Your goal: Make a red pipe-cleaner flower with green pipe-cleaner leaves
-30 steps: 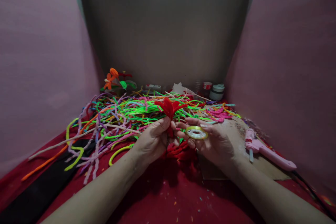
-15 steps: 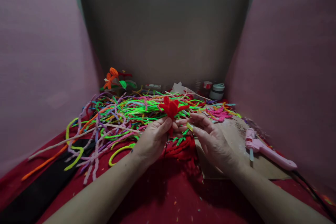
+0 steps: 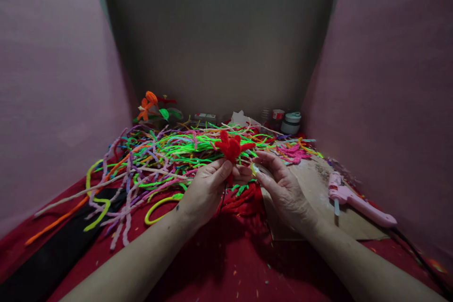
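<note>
Red flower [image 3: 230, 147] is in the middle of the head view, its petals turned up. The left hand [image 3: 208, 186] is closed on its base, between thumb and fingers. Just beside it, the right hand [image 3: 285, 184] pinches a roll of tape [image 3: 261, 170]; whether both hands touch, I cannot tell. Behind lies a pile of fuzzy stems [image 3: 177, 144]. At the right of the frame, a pink glue gun [image 3: 357, 202] rests on a board [image 3: 314, 188].

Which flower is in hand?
The bright red flower at centre, pinched by the left hand; the orange flower stands at back left, away from both hands.
</note>
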A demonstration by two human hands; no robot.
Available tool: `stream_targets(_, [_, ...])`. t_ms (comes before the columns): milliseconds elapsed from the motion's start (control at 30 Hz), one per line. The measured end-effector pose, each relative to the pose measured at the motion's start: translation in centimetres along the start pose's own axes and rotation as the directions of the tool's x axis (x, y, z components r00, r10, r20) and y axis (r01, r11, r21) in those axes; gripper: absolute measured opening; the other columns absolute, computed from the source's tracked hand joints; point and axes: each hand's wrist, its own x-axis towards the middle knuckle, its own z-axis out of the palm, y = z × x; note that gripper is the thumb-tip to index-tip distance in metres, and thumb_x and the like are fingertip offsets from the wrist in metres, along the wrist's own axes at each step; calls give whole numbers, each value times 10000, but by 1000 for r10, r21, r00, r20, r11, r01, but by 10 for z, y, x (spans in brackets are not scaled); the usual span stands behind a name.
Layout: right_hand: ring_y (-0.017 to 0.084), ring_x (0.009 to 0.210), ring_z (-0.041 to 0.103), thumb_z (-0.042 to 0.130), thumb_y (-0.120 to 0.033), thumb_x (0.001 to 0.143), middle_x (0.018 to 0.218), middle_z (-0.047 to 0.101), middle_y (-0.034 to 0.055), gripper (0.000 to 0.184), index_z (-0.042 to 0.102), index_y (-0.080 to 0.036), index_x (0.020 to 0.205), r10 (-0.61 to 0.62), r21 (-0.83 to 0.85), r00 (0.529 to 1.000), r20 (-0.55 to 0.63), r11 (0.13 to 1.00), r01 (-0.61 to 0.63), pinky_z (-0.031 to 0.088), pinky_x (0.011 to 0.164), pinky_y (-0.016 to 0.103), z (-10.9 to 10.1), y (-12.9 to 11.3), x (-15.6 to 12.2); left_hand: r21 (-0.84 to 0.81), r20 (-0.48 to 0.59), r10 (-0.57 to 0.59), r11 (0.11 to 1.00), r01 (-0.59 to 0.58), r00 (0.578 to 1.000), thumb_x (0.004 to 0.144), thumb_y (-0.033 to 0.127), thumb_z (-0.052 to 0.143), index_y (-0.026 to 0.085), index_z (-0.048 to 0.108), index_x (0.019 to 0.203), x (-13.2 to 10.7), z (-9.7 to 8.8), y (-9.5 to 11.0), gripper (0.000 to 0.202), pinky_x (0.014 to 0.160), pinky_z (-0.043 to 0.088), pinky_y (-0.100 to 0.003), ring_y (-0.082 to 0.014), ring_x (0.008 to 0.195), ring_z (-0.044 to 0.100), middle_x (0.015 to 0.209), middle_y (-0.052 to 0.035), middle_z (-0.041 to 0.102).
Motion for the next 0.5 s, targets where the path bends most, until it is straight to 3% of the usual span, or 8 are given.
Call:
stream_targets(200, [135,1016,505,580,-242,795,1075,541,-10,283,533,-292,1070,-9,33,999,-50,999,11,397,913,270,1,-2,1,-60,-82,69,995,-74,994,768,285,600,115,606,676,6,-7,11,193,740,498,-320,-192,763,644,815,-66,662])
stream_targets(500, [156,1066,493,604,-223,778,1117,531,6,367,491,-294,1120,-68,-108,998,12,992,69,388,920,285,2,-5,-3,-82,12,-65,994,66,998,809,303,543,102,584,707,3,-9,11,230,574,504,-256,-176,703,656,1039,-136,639])
